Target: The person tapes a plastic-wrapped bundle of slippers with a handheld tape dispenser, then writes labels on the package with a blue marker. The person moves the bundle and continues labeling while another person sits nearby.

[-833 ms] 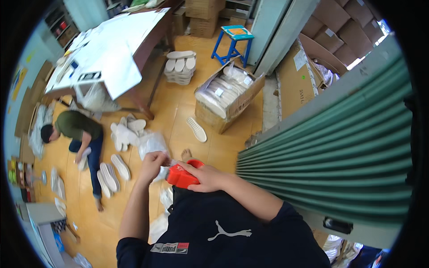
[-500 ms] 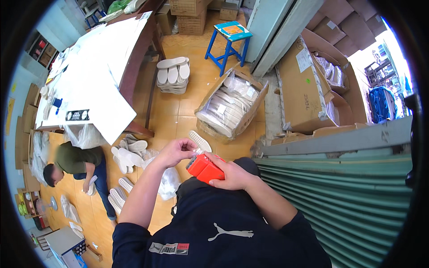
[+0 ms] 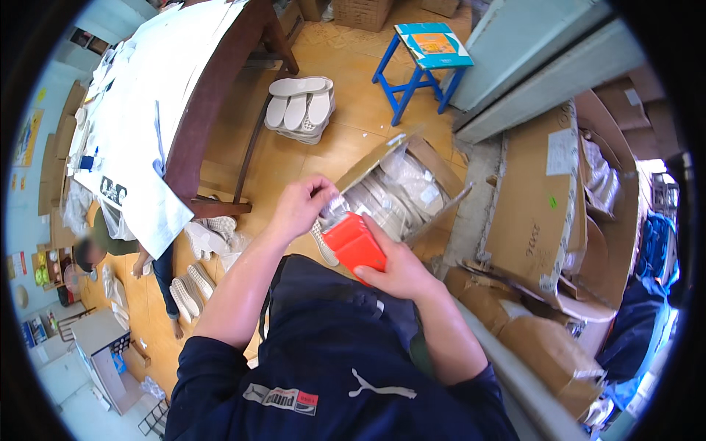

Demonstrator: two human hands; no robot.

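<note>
My right hand point(image 3: 401, 261) is wrapped round a boxy red tool that looks like a tape dispenser point(image 3: 354, 246), held in front of my body. At its front end, my left hand point(image 3: 305, 206) pinches a clear, shiny strip point(image 3: 334, 208) between thumb and fingers. Just beyond both hands stands an open carton point(image 3: 434, 151) full of plastic-wrapped pale shoe soles point(image 3: 401, 187). A loose cream sole point(image 3: 323, 246) lies on the floor below the tool, partly hidden by it.
A stack of pale soles point(image 3: 300, 110) sits beside the white-covered table point(image 3: 158, 66). Farther back is a blue stool point(image 3: 426, 55). Large cartons point(image 3: 529, 206) stand to the right. At left a co-worker point(image 3: 114, 242) crouches near more soles point(image 3: 193, 288).
My view has turned and moved closer to the open carton. Both hands have shifted up and forward with the red tool, and the left still pinches at its front.
</note>
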